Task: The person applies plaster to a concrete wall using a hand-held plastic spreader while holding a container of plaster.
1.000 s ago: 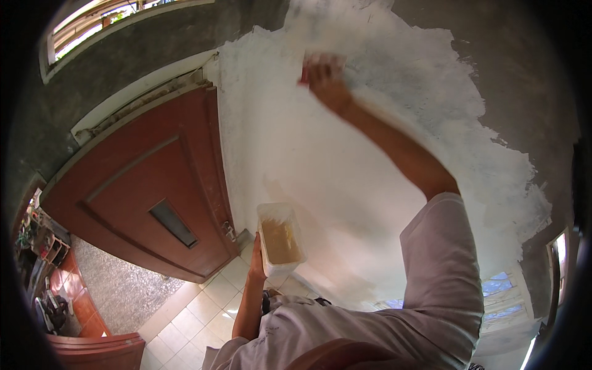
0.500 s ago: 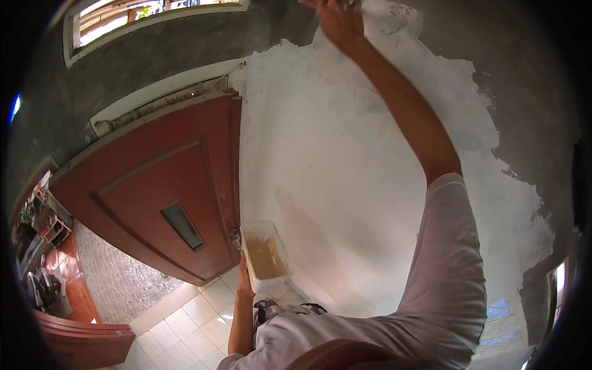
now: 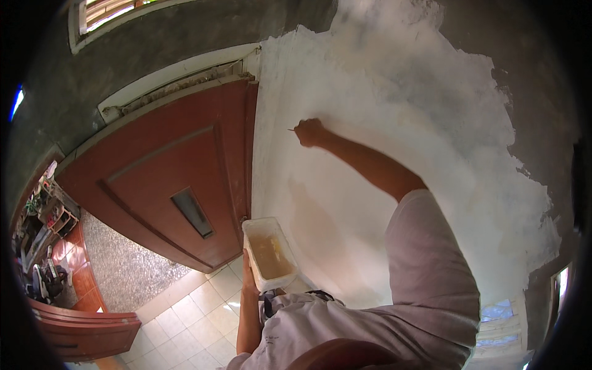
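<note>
My left hand [image 3: 249,271] grips a white rectangular plastic tub [image 3: 285,237] by its left side, low in front of my body. Cloudy tan liquid lies in the tub, with pale smears on the inner wall; most of the left fingers are hidden behind it. My right hand [image 3: 309,132] is closed at the whitened wall [image 3: 351,185], arm stretched out and up. Only a thin edge of what it holds sticks out to the left of the fingers, too small to name. White coating covers the wall's middle, ending raggedly against bare grey plaster [image 3: 530,92].
To the left hangs a brown-red panelled door [image 3: 154,179] with a small dark pane, close to the tub. Pale floor tiles [image 3: 191,327] lie below. A window [image 3: 105,15] is at the upper left, and cluttered shelves [image 3: 52,216] stand beyond the doorway.
My right hand has come down from the top of the wall to its middle, towards the door, with the elbow bending. The tub stays in my left hand; the view has shifted slightly.
</note>
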Tool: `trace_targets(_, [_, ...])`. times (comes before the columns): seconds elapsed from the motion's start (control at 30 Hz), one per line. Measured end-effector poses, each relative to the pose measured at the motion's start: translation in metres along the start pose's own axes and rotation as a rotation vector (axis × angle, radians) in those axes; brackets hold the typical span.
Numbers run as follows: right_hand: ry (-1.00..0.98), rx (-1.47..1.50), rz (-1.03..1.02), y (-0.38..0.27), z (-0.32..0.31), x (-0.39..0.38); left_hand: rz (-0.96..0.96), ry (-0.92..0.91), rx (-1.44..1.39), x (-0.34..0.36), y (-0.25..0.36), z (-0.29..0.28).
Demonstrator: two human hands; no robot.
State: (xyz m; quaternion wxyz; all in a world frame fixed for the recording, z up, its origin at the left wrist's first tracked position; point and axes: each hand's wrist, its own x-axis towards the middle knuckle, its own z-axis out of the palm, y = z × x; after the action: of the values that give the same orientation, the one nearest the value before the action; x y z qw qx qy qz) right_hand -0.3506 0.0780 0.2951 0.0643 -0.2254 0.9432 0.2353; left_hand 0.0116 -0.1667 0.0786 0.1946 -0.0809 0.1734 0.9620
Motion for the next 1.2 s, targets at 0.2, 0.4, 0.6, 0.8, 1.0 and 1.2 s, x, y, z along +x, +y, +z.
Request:
trace_targets(0.2, [0.748,-0.346,0.208,0.099,-0.238,-0.010,0.116,0.019,-0.061,-0.014,0.007,-0.015])
trace_targets(0.4, [1.365,-0.893,0.576,0.179,-0.177,0.021,0.021,-0.024,-0.019,0.002,0.003,-0.006])
trace_targets(0.6, [0.475,-0.657,0.203,0.066,-0.022,0.051,-0.037,-0.002,-0.022,0.005,0.001,-0.025])
trace_targets(0.8, [0.331,-0.075,0.135,0.038,-0.078,-0.001,0.021,0.018,-0.042,-0.020,-0.002,-0.025])
trace_targets(1.0, [1.256,-0.474,0.347,0.119,-0.258,-0.055,0.022,0.022,-0.012,-0.025,0.000,-0.023])
trace_targets(1.2, [1.025,-0.888,0.547,0.119,-0.135,0.010,-0.049,0.070,0.101,0.005,-0.004,-0.013])
